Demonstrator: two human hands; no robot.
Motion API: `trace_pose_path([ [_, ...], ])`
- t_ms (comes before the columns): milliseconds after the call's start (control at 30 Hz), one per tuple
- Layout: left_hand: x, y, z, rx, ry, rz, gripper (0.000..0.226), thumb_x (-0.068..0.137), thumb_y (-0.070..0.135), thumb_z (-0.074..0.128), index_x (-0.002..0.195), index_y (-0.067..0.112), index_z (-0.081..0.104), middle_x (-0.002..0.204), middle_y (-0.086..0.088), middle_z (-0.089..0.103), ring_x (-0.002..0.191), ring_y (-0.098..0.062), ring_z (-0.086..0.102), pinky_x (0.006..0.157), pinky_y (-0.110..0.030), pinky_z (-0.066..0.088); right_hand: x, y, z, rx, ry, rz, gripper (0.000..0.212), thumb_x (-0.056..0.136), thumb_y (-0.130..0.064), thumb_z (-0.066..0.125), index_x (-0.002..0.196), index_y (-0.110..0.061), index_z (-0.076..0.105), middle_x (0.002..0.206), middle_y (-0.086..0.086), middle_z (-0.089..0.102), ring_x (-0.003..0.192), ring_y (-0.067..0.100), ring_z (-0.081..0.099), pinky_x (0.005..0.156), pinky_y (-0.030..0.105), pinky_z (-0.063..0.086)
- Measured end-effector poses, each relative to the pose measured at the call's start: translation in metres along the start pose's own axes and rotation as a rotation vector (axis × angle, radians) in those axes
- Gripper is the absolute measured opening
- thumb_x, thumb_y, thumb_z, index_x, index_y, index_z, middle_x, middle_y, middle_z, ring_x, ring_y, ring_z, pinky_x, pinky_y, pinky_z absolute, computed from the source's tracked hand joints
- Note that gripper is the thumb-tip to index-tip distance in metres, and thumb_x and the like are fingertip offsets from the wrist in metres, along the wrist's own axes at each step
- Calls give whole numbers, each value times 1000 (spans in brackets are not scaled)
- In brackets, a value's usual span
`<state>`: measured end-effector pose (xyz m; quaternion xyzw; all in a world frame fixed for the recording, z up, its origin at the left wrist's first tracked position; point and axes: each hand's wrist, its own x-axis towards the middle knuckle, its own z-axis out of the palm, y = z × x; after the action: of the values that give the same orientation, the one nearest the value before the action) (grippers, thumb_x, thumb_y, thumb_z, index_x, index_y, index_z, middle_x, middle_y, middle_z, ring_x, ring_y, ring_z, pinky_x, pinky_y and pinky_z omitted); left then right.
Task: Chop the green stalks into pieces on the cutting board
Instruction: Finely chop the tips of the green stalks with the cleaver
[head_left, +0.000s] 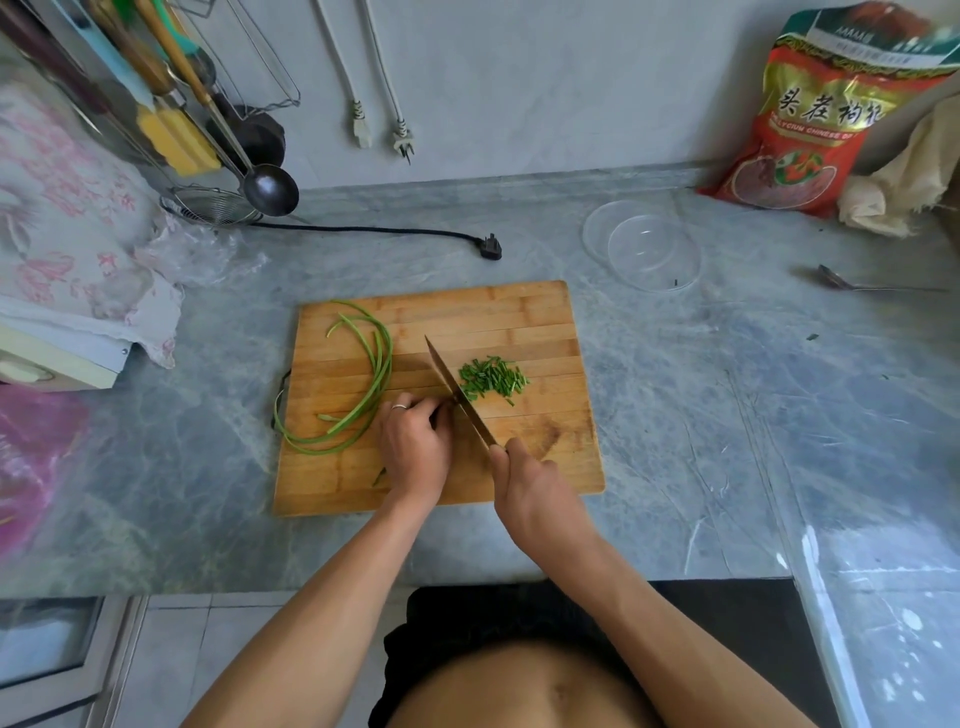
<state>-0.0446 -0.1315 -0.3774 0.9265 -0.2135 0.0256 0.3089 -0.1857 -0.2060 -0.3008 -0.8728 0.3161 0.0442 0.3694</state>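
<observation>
Head view: right hand grasps knife, left hand pins stalks on board; small pile cut, most stalks left.

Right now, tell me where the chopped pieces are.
In the head view, the chopped pieces lie on the board, right of centre, just right of the knife blade.

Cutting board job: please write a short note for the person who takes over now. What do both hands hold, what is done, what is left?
Left hand holds the stalk ends down beside the blade.
Right hand grips the knife, blade on the cutting board.
Done: a pile of chopped pieces lies right of the blade.
Left: the long green stalks curving over the board's left side are uncut.
</observation>
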Motion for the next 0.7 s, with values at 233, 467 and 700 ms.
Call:
trace_pose_path([
  [233,1,-3,1,6,-31,27,11,88,15,68,83,18,77,78,-5,62,71,-30,53,67,-39,43,17,-3,7,-58,38,7,46,98,-52,7,94,-19,40,69,-1,45,41,12,32,33,24,20],
  [467,0,-16,-6,6,-65,172,15,85,8,71,97,13,79,87,-7,67,78,-30,58,69,-41,49,16,7,-11,137,-8,42,38,104,-43,25,88,-16,47,74,6,59,68,28,61,55,36,43],
  [700,10,-18,-12,-59,-142,176,19,82,5,71,97,14,79,89,-5,72,83,-27,64,70,-44,52,-3,8,-3,165,81,-6,39,103,-41,31,68,-25,34,55,1,46,43,16,36,42,28,22],
])
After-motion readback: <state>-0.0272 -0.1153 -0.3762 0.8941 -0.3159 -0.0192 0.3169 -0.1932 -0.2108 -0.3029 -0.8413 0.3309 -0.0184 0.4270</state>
